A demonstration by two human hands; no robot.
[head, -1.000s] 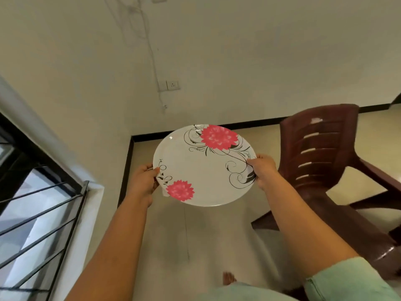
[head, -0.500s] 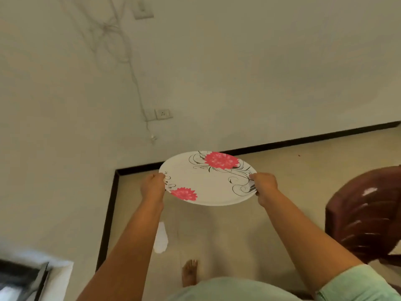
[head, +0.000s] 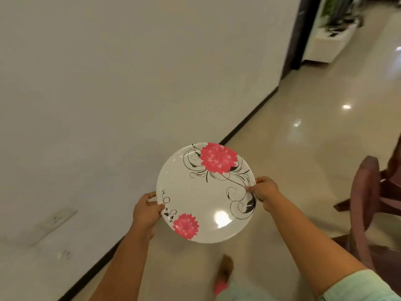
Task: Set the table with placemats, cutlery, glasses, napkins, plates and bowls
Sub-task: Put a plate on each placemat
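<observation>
I carry a white plate [head: 201,198] with two red flowers and black swirls in front of me, above the floor. My left hand [head: 146,211] grips its left rim, thumb on top. At the right rim, my right hand [head: 265,191] pinches the plate with thumb on the upper face and fingers curled beneath. The plate tilts towards me. No table, cutlery or glasses are in view.
A plain wall [head: 108,83] with a black skirting runs along my left. A dark red plastic chair [head: 368,203] stands at the right edge. Glossy floor tiles [head: 314,127] stretch ahead towards a white planter [head: 332,38] at the far top right. My foot [head: 225,266] shows below.
My view has swung right along the wall: the corner and socket slid away, and a corridor with a planter appeared. The plate stays held in both hands, now tilted more towards me.
</observation>
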